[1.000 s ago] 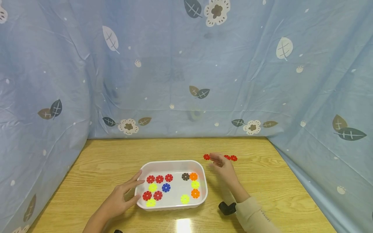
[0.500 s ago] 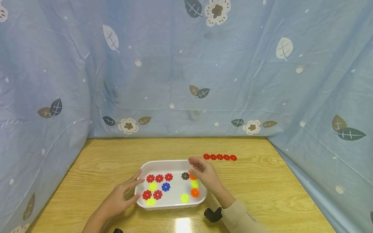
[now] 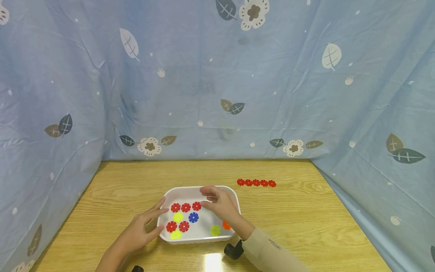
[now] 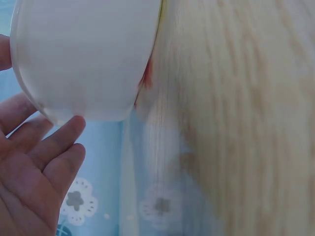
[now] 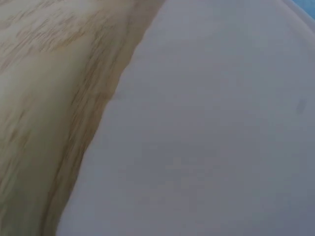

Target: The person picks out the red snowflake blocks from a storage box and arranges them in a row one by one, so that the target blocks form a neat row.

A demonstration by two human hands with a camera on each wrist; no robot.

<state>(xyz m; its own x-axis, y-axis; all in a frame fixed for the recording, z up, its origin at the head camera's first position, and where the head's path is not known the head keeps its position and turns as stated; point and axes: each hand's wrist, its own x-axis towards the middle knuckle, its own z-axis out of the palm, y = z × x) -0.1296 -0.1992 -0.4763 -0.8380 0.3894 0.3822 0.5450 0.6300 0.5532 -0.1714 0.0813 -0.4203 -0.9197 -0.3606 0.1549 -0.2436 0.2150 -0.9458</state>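
A white plastic tray (image 3: 197, 240) holds flat notched plastic snowflake discs. My left hand (image 3: 142, 228) rests at the tray's left end in the head view, its spread fingers against the rim. In the left wrist view, the fingers (image 4: 66, 140) lie against the tray's outer wall (image 4: 83, 64). Over the right part of the tray hovers my right hand (image 3: 221, 206), nothing seen in it, thumb tip close beside a red snowflake disc (image 3: 196, 206). A blue disc (image 3: 193, 217) and a yellow disc (image 3: 215, 231) lie nearby. The right hand hides some discs.
Behind the tray to the right, a row of several red discs (image 3: 256, 183) lies on the wooden table (image 3: 292, 219). A blue patterned curtain (image 3: 217, 94) encloses the back and sides. Below the right wrist shows a black fitting (image 3: 233, 251).
My right hand has moved left from the row of red discs to above the tray, uncovering the whole row. The left hand has stayed on the tray's left end.
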